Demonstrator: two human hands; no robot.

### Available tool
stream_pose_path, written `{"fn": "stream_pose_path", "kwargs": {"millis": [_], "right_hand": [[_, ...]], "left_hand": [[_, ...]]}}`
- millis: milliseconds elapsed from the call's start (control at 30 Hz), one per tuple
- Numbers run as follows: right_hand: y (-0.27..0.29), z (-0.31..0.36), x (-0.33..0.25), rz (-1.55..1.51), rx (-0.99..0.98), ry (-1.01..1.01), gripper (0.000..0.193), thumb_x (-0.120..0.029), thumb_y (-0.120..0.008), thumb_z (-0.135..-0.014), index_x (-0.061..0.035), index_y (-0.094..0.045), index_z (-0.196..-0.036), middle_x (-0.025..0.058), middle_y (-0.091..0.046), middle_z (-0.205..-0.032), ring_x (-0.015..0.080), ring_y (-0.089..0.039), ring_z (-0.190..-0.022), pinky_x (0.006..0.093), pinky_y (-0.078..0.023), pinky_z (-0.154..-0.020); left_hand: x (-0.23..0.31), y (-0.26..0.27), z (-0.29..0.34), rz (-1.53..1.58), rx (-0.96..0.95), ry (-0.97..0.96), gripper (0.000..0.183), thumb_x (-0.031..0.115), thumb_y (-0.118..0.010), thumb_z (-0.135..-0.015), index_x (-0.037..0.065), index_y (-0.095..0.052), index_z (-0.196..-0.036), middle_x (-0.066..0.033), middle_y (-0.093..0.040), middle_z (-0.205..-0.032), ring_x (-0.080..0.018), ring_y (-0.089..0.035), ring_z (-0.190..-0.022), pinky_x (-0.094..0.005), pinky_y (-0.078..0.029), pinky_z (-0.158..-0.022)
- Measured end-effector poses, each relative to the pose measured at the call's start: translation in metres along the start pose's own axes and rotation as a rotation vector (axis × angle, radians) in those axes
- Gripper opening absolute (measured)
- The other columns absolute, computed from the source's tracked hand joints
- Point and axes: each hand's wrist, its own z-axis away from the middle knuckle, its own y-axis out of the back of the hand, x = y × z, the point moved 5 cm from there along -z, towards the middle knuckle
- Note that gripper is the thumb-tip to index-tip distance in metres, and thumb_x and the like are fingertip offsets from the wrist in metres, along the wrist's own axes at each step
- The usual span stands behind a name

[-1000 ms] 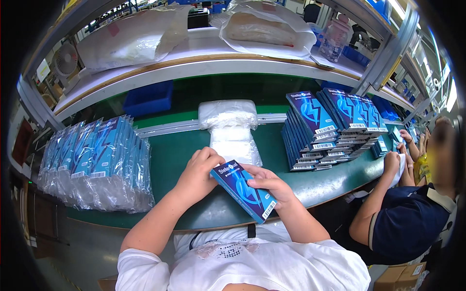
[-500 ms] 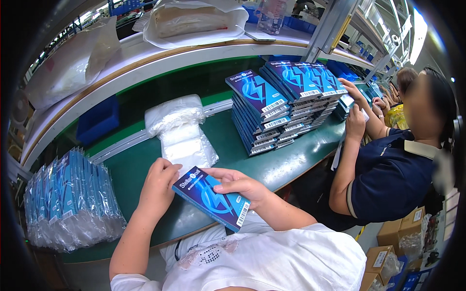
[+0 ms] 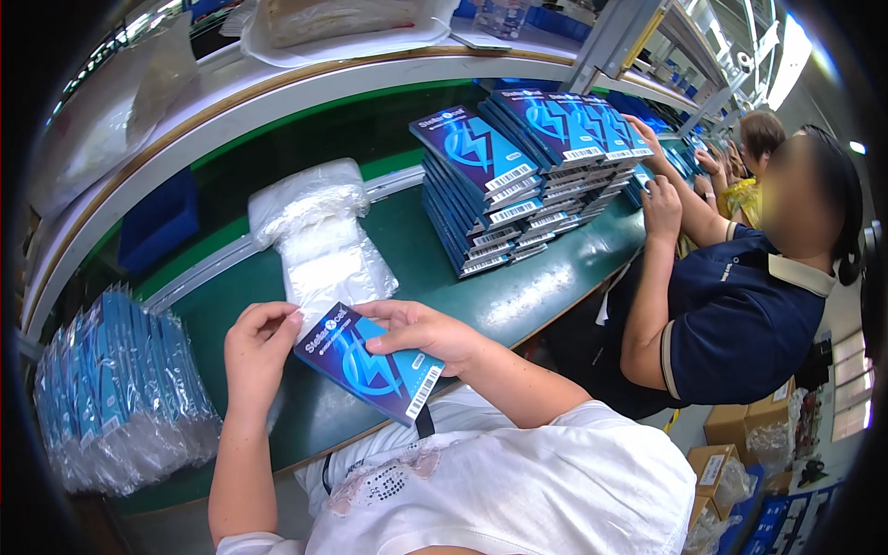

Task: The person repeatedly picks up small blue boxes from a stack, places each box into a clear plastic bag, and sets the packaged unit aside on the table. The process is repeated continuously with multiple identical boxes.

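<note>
We squeeze a blue box in our right hand. Our left hand pinches its fingers together just beside it.

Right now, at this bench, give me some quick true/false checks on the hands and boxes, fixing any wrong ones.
1. The right hand grips a flat blue box. True.
2. The left hand rests on the stacked boxes. False: it is by the held box's dark end.
3. The bagged boxes are left of the plastic bags. True.
4. The tabletop is white. False: it is green.
5. The co-worker's shirt is dark blue. True.
</note>
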Motion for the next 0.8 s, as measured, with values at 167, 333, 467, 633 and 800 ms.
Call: {"fn": "stream_pose_path", "kwargs": {"millis": [167, 333, 467, 633, 800], "right_hand": [[0.007, -0.004, 0.001, 0.222, 0.253, 0.230, 0.058, 0.000, -0.061, -0.083, 0.0088, -0.035, -0.134, 0.0188, -0.053, -0.123, 0.0183, -0.053, -0.111, 0.0289, -0.044, -0.094], [0.007, 0.001, 0.002, 0.197, 0.448, 0.325, 0.033, -0.003, -0.065, -0.083, 0.0045, -0.050, -0.112, 0.0125, -0.061, -0.105, 0.0143, -0.059, -0.094, 0.0270, -0.048, -0.082], [0.007, 0.003, -0.001, 0.192, 0.522, 0.439, 0.014, -0.006, -0.070, -0.082, -0.0051, -0.056, -0.080, 0.0043, -0.065, -0.083, 0.0083, -0.059, -0.075, 0.0222, -0.046, -0.067], [-0.016, 0.006, -0.003, 0.316, 0.460, 0.362, 0.017, -0.017, -0.069, -0.086, -0.0027, -0.066, -0.079, -0.0045, -0.059, -0.073, 0.0010, -0.047, -0.066, 0.0187, -0.037, -0.057], [-0.031, 0.008, -0.014, 0.573, 0.279, 0.180, 0.063, -0.010, -0.078, -0.074, 0.0012, -0.047, -0.128, 0.0072, -0.063, -0.088, 0.0070, -0.056, -0.071, 0.0215, -0.047, -0.059]], "left_hand": [[0.020, -0.008, 0.008, -0.368, 0.043, -0.235, 0.013, -0.005, -0.060, -0.079, -0.003, -0.063, -0.092, -0.0090, -0.059, -0.087, -0.0154, -0.061, -0.075, -0.0256, -0.050, -0.068], [0.039, -0.026, 0.020, -0.478, 0.020, -0.366, 0.013, -0.007, -0.059, -0.078, -0.003, -0.059, -0.090, -0.0122, -0.058, -0.084, -0.0211, -0.061, -0.073, -0.0293, -0.050, -0.067], [0.041, -0.032, 0.031, -0.276, -0.153, -0.417, 0.018, -0.002, -0.063, -0.080, 0.000, -0.058, -0.097, -0.0089, -0.057, -0.088, -0.0165, -0.060, -0.080, -0.0265, -0.050, -0.070], [0.007, -0.040, 0.033, 0.627, 0.008, 0.054, 0.035, 0.012, -0.063, -0.089, -0.002, -0.048, -0.118, -0.0094, -0.059, -0.107, -0.0128, -0.058, -0.093, -0.0271, -0.048, -0.082], [0.017, -0.034, 0.029, 0.994, -0.050, 0.086, 0.028, 0.003, -0.052, -0.090, -0.003, -0.050, -0.117, -0.0101, -0.062, -0.108, -0.0172, -0.061, -0.098, -0.0326, -0.048, -0.089]]}}
